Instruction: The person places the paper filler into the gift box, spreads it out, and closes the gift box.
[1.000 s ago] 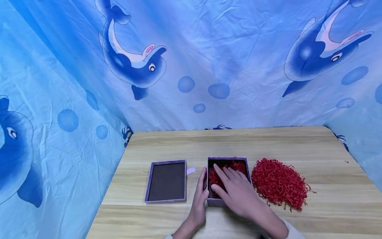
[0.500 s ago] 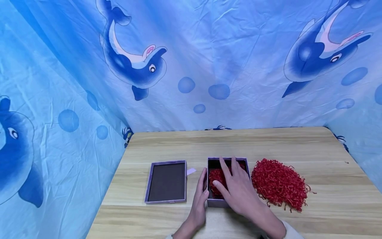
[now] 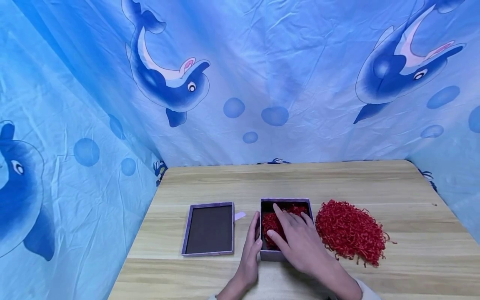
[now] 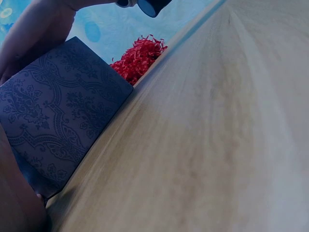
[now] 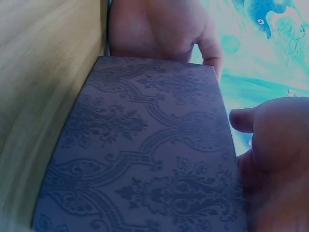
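Note:
A square dark-lined box point(image 3: 273, 256) with a patterned outer wall point(image 5: 145, 145) stands on the table, partly filled with red shredded paper point(image 3: 271, 225). Against its left side rests my left hand point(image 3: 248, 260), fingers straight along the wall and thumb near the front corner. My right hand point(image 3: 301, 248) reaches over the front right of the box. Its fingers are spread and slightly bent, touching the shreds inside; some fingertips are hidden among them. Right of the box lies a loose pile of red shredded paper point(image 3: 350, 233).
To the left lies a shallow dark-lined lid point(image 3: 210, 229) with a purple rim and a lilac ribbon tab point(image 3: 240, 215). All of it is on a wooden table point(image 3: 292, 177). A blue dolphin-print curtain point(image 3: 262, 83) hangs behind and at the sides.
My right hand's fingers stretched toward the box's far edge, then drew back onto the shreds. The left hand, box and lid have kept their places.

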`<state>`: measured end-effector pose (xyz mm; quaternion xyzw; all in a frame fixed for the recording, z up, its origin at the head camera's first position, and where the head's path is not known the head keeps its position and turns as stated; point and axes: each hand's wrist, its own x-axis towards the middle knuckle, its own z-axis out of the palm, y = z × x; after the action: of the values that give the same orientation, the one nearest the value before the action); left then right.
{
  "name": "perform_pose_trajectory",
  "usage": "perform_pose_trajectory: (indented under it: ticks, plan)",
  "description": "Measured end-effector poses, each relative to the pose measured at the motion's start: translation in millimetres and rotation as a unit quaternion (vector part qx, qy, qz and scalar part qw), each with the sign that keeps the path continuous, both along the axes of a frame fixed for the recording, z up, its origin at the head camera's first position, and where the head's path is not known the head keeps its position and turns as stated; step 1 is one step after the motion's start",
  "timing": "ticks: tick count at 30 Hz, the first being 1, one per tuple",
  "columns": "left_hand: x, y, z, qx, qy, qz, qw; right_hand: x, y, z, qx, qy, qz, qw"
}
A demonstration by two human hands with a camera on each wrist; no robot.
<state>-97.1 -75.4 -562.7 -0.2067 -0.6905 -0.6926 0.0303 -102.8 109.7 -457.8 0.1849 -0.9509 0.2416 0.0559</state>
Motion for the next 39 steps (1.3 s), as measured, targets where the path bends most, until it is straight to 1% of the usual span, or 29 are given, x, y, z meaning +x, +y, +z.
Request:
perform_pose_trajectory:
  ticks: [3,6,12,17,21,25,27,30,36,39]
  plan:
    - [0.0,-0.1,0.2,-0.001,0.001,0.001,1.0000,0.4,2,2.9,-0.012,0.026,-0.002,0.9996]
    - [0.2,-0.4,0.5,-0.004,-0.001,0.002,1.0000,0.9,4,5.3,-0.021,0.042,-0.005,0.9989]
    - [0.5,-1.1,0.7,-0.012,-0.008,0.010,0.9998,3.2,10,3.8,-0.035,0.065,-0.003,0.9973]
    - [1.4,-1.3,0.9,-0.018,-0.008,0.013,0.9997,7.3,21,3.8,-0.057,0.101,-0.006,0.9932]
    - [1.9,-1.7,1.6,-0.022,-0.011,0.015,0.9996,9.0,36,3.4,-0.089,0.140,-0.022,0.9859]
    - [1.2,-1.8,1.5,-0.024,-0.010,0.013,0.9996,8.4,53,-0.9,-0.132,0.179,-0.043,0.9741]
    - [0.7,-1.8,0.9,-0.024,-0.003,0.013,0.9996,7.4,62,-3.8,-0.149,0.191,-0.052,0.9689]
    - [0.2,-2.0,0.3,-0.024,0.005,0.013,0.9996,6.4,74,-9.0,-0.165,0.192,-0.069,0.9650]
    - [0.7,-1.9,1.8,-0.019,0.016,0.008,0.9997,5.4,94,-21.1,-0.184,0.166,-0.113,0.9623]
    - [0.3,-1.3,1.7,-0.018,0.026,0.006,0.9995,2.7,105,-28.4,-0.181,0.171,-0.127,0.9602]
